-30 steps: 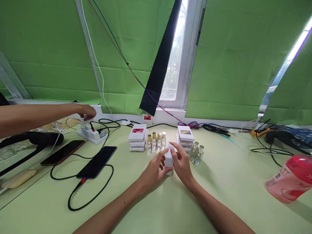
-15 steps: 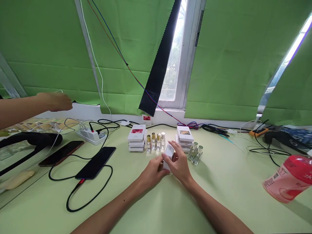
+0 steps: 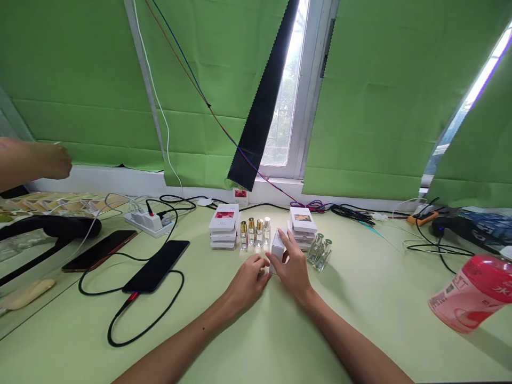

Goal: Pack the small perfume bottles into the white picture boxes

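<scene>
My right hand point(image 3: 294, 269) grips a small white box point(image 3: 277, 250) that stands upright on the table. Close to the box's left side is my left hand point(image 3: 248, 280), its fingers curled inward. Whatever those fingers hold, if anything, is hidden. Behind the hands stand several small glass bottles point(image 3: 252, 234) with gold or silver caps. Two more glass bottles point(image 3: 319, 253) are to the right of my right hand. White boxes with a red picture form a stack point(image 3: 224, 226) on the left, and a second stack point(image 3: 303, 224) has a yellowish picture on top.
Two phones point(image 3: 157, 266) lie on the left by cables and a power strip point(image 3: 150, 221). Another person's hand point(image 3: 44, 160) is at far left. A pink bottle point(image 3: 470, 293) stands at right. Coiled black cable point(image 3: 352, 212) lies along the wall.
The white box has gone from tilted to upright in my right hand. My left hand has drawn slightly away from it. The other person's hand has moved left.
</scene>
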